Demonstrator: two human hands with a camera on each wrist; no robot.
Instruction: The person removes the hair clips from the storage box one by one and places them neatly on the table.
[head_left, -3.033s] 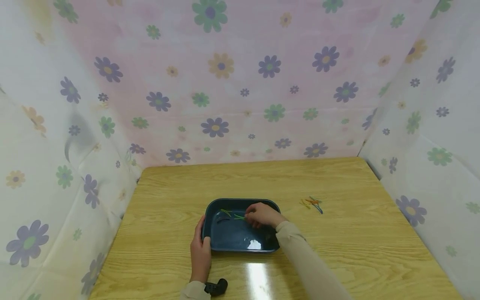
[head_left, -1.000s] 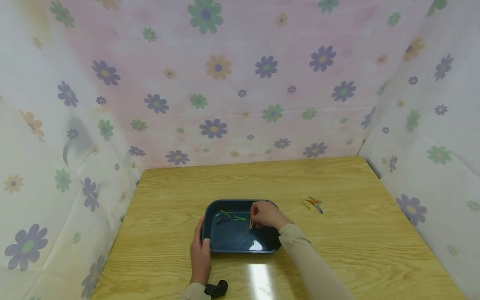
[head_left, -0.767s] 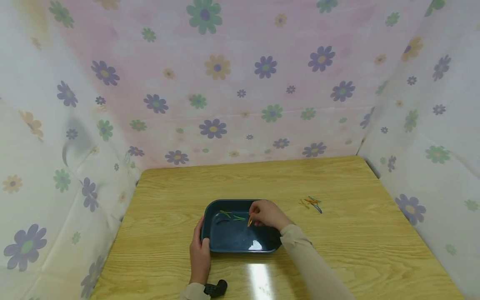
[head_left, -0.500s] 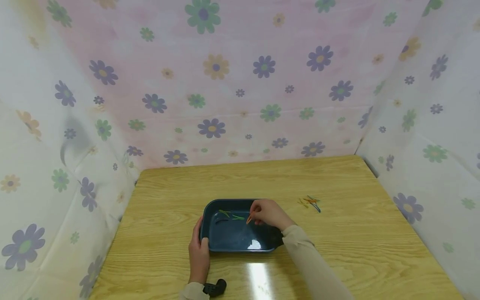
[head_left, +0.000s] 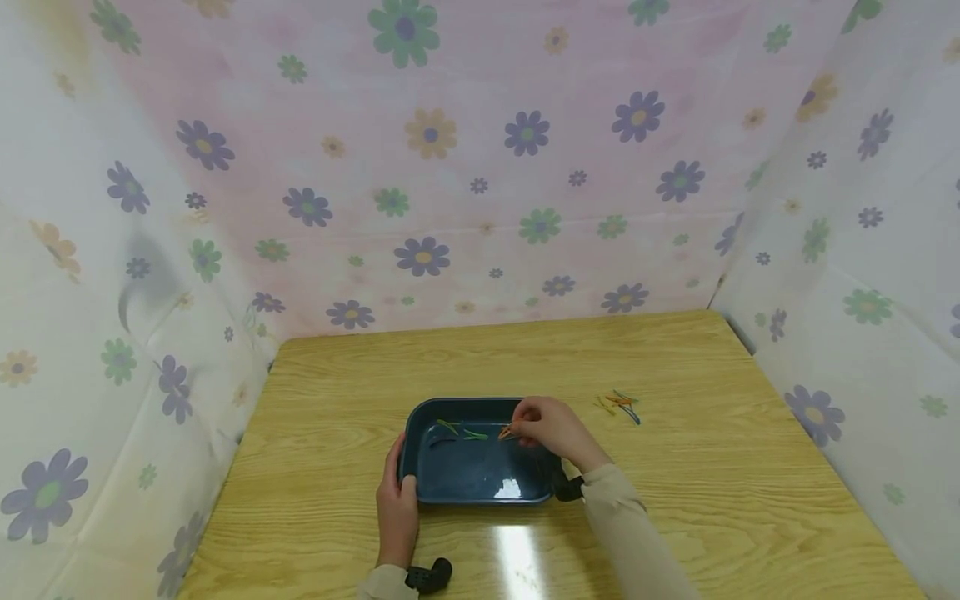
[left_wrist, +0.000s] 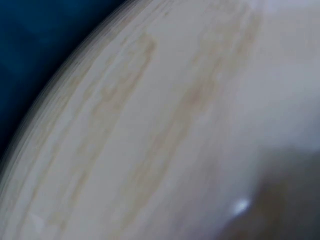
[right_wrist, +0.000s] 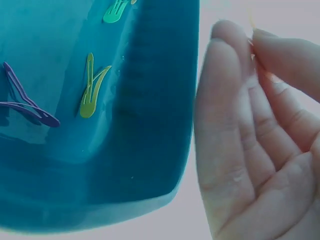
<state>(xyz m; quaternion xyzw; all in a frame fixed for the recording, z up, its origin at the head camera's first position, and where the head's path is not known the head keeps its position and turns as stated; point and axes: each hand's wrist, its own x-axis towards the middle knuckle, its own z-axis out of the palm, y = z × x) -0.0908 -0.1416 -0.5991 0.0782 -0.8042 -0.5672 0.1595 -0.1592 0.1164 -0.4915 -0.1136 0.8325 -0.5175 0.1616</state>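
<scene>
A dark blue tray (head_left: 480,502) stands on the wooden table. My left hand (head_left: 397,500) grips its left wall, thumb at the near left corner. Over the tray's right half, my right hand (head_left: 551,429) pinches an orange hair clip (head_left: 506,432) at its fingertips; in the right wrist view the fingers hide most of it. On the tray floor lie a yellow clip (right_wrist: 89,95), a purple clip (right_wrist: 30,107) and a green clip (head_left: 475,435). In the left wrist view only blurred tabletop and a corner of the tray (left_wrist: 35,40) show.
To the right of the tray, a loose pile of hair clips (head_left: 621,404), yellow, orange and blue, lies on the table (head_left: 712,467). Flowered cloth (head_left: 465,167) encloses the table at the back and both sides. Each wrist wears a black camera mount (head_left: 431,576).
Three seconds ago the right hand was at the green clip. Since then it has moved right with the orange clip, which has turned in its fingers. The left hand stays on the tray.
</scene>
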